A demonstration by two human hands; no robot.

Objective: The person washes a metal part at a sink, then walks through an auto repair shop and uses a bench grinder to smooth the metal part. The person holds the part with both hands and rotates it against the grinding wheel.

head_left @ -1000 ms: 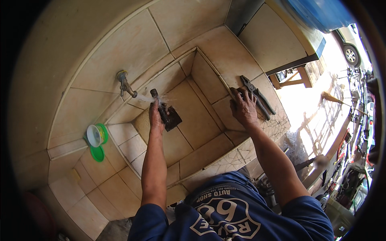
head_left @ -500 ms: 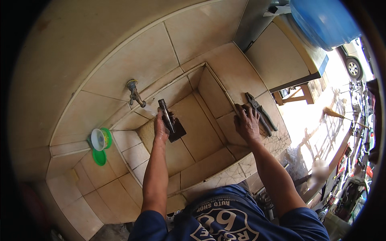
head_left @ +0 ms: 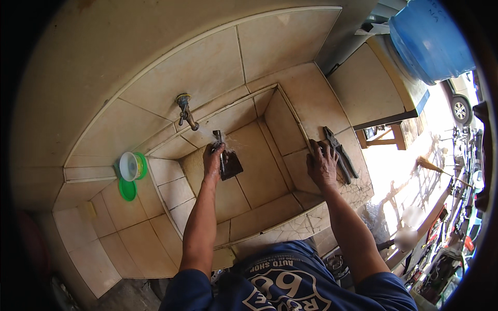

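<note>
My left hand [head_left: 212,160] grips a dark cylindrical metal part [head_left: 217,136] over the basin of a beige tiled sink [head_left: 259,202]. Water splashes around the part, below a wall-mounted tap [head_left: 187,113]. My fingers hide much of the part, so I cannot tell its exact kind. A dark square [head_left: 233,165] shows on the basin floor just beside it. My right hand [head_left: 322,167] rests on the sink's right rim, fingers stretched out and holding nothing. Right next to those fingers lies a pair of dark pliers [head_left: 341,158] on the tiles.
A white tub [head_left: 129,167] with green lids [head_left: 127,190] sits on the left ledge. Beyond the right rim stand a pale cabinet [head_left: 368,85] and a blue water container [head_left: 430,41]. Further right are a broom [head_left: 430,166] and many scattered tools.
The metal part has turned more upright and sits lower in my left hand's grip, with more water splashing off it. My right hand stays on the rim. The whole view has shifted slightly.
</note>
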